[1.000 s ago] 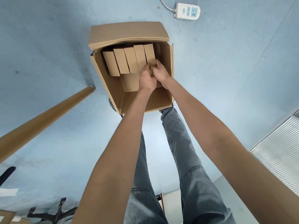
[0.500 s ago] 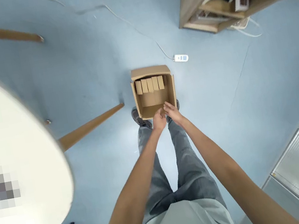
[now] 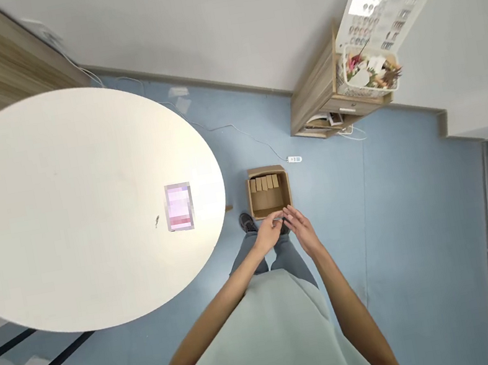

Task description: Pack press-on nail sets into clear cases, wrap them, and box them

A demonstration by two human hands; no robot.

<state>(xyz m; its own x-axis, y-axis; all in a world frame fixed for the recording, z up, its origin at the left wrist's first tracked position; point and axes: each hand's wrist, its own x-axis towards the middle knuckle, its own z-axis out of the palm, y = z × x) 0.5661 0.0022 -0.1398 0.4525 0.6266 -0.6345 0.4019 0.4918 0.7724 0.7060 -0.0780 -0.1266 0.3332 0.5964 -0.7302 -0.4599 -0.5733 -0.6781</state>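
An open cardboard box (image 3: 272,208) stands on the floor by my shoes. Inside it, several small tan cardboard pieces (image 3: 264,183) stand in a row along its far wall. My left hand (image 3: 269,233) hovers above the near edge of the box, its thumb and fingers apart and reaching to the right. Close beside it, my right hand (image 3: 301,229) has its fingers stretched out, the tips almost meeting those of the left. I make out nothing held in either hand.
A white oval table (image 3: 82,173) stands left, carrying a blurred-out rectangular item (image 3: 179,207). A white power strip (image 3: 294,160) lies on the floor beyond the box. Farther right, a wooden cabinet (image 3: 317,100) carries a white basket (image 3: 369,72) of mixed items.
My view has risen and tilted up, bringing the wall, basket and more of the table into sight. Both hands have lifted with me, and their fingers look more spread.
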